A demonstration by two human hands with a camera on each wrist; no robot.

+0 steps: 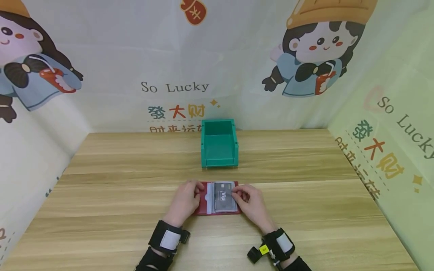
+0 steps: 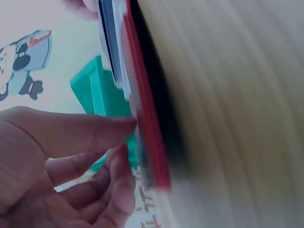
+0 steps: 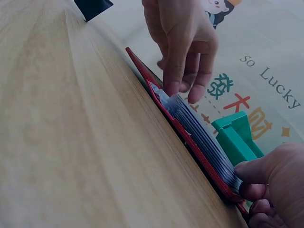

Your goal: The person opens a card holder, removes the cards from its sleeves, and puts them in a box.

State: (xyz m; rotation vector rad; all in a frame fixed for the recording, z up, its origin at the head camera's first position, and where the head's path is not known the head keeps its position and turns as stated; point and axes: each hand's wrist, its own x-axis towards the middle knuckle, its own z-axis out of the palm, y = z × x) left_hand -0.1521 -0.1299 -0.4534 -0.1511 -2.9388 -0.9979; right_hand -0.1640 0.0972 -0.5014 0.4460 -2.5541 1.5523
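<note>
A red card holder [image 1: 202,207] is lying spread open on the wood-grain table [image 1: 118,169], between the person's two hands. On the grey card [image 1: 225,205] showing in its clear sleeves [image 1: 209,206], "Vip" is standing out in pale letters, running sideways. The left hand [image 1: 183,199] is touching the holder's left cover with its thumb; whether its bent fingers are clamping the cover, I can't tell. The right hand [image 1: 251,203] is pinching the sleeves' right edge between thumb and fingers. Just beyond, a green bin [image 1: 219,164] is standing near the backdrop [image 1: 115,56], which is reading "So Lucky" above "發大财"; the line underneath is partly hiding behind the bin. On the right wall [image 1: 403,113] the same words are slanting downward. The yellow tag [image 1: 264,249] by the right wrist is showing print too small for reading.
</note>
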